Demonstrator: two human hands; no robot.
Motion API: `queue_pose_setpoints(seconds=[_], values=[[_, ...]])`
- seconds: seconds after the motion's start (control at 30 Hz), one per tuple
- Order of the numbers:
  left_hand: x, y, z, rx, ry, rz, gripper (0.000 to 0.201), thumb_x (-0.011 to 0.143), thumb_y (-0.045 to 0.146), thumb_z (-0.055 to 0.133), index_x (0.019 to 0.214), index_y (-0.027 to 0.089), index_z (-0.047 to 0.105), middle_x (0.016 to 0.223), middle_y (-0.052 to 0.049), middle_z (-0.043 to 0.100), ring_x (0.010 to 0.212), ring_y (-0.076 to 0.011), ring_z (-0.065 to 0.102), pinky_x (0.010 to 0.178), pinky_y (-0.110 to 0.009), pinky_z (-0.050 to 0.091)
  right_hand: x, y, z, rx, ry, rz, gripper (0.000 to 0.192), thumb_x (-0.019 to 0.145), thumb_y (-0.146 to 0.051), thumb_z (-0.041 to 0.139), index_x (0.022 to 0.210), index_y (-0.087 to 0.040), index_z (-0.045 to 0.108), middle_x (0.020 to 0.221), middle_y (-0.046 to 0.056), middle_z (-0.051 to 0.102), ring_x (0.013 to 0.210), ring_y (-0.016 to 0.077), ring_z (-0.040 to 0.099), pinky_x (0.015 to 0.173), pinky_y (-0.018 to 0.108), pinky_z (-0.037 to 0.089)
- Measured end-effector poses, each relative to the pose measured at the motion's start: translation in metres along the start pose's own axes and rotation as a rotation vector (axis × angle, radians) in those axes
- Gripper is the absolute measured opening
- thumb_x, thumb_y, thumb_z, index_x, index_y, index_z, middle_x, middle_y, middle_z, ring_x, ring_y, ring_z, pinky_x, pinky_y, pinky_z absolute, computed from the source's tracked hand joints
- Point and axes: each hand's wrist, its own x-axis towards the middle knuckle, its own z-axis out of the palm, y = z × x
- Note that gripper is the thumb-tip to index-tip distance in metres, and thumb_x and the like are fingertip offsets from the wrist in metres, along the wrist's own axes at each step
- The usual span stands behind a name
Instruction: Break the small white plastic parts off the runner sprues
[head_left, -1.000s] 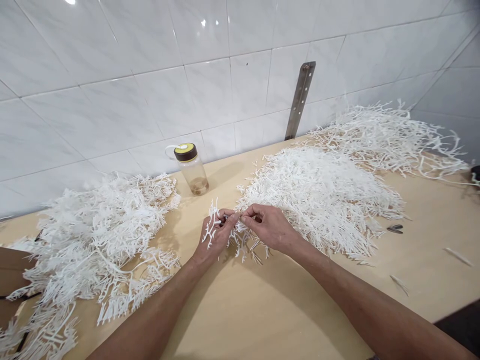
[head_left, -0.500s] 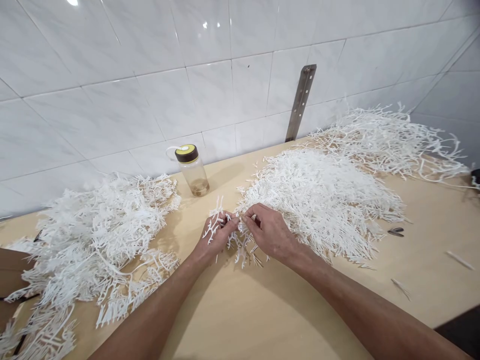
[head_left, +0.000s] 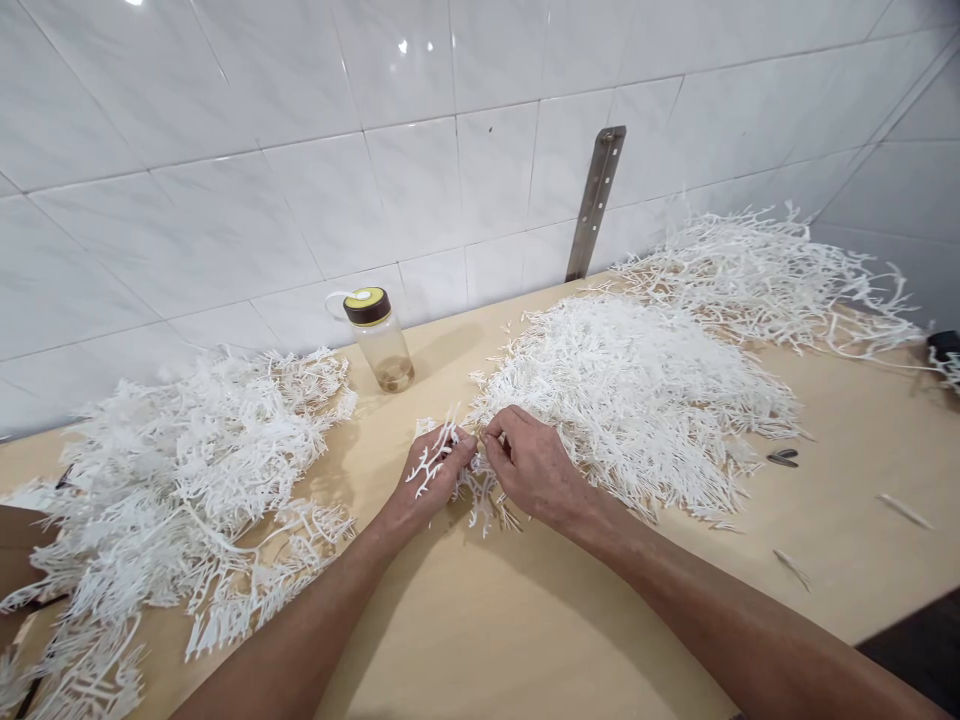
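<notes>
White branching plastic sprigs [head_left: 433,462] are pinched between the thumb and fingers of my left hand [head_left: 421,478], partly lying over its back. Close beside it, my right hand [head_left: 534,466] is closed in a pinch at the near left edge of a large heap of thin white pieces [head_left: 630,380]. Whatever its fingertips grip is too small to make out. More sprigs [head_left: 480,500] hang or lie below the two hands, just above or on the table; I cannot tell which.
A big tangled pile of white sprigs [head_left: 195,480] covers the table's left. A clear bottle [head_left: 381,345] with a yellow and black lid stands behind my hands. A metal bracket [head_left: 595,205] leans on the tiled wall. Another white pile [head_left: 765,275] lies back right.
The sprig over my left hand has turned and shifted a little to the right. Both hands stay close together; the whole view has slid slightly left.
</notes>
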Motion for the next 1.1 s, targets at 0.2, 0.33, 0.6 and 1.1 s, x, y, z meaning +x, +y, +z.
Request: queue_pose_setpoints(seconds=[0.2,0.33,0.6,1.1], values=[[-0.004,0.005,0.004,0.001,-0.002,0.024,0.032,0.085,0.048,0.062,0.073,0.018,0.058,0.060,0.003,0.051,0.053,-0.0099,0.044,0.052,-0.023,0.036,0.013,0.016,-0.013,-0.181,0.254,0.050,0.019,0.087,-0.009,0.046,0.071,-0.020,0.045,0.070,0.003,0.052,0.056,0.0138,0.044,0.051,0.027,0.033],[0.000,0.002,0.005,-0.093,0.095,-0.025,0.033,0.083,0.050,0.064,0.074,0.018,0.061,0.064,0.002,0.057,0.052,-0.0091,0.046,0.050,-0.022,0.034,0.015,0.019,-0.026,-0.106,0.305,0.034,0.012,0.085,-0.015,0.056,0.074,-0.019,0.053,0.068,0.001,0.057,0.059,0.0141,0.050,0.058,0.028,0.039],[0.006,-0.004,0.001,-0.155,0.129,-0.045,0.034,0.081,0.050,0.066,0.072,0.017,0.062,0.063,0.001,0.058,0.048,-0.0078,0.041,0.047,-0.021,0.031,0.012,0.014,-0.021,-0.035,0.144,0.054,0.019,0.092,-0.026,0.051,0.094,-0.018,0.069,0.097,0.007,0.072,0.058,0.0137,0.057,0.064,0.031,0.047],[0.004,0.001,0.001,0.110,0.175,0.125,0.029,0.087,0.047,0.059,0.078,0.019,0.062,0.064,0.002,0.054,0.059,-0.0121,0.048,0.058,-0.024,0.039,0.009,-0.003,-0.012,0.264,-0.247,0.310,0.022,0.086,-0.035,0.056,0.080,-0.018,0.068,0.063,-0.001,0.060,0.052,0.0122,0.046,0.049,0.025,0.034]])
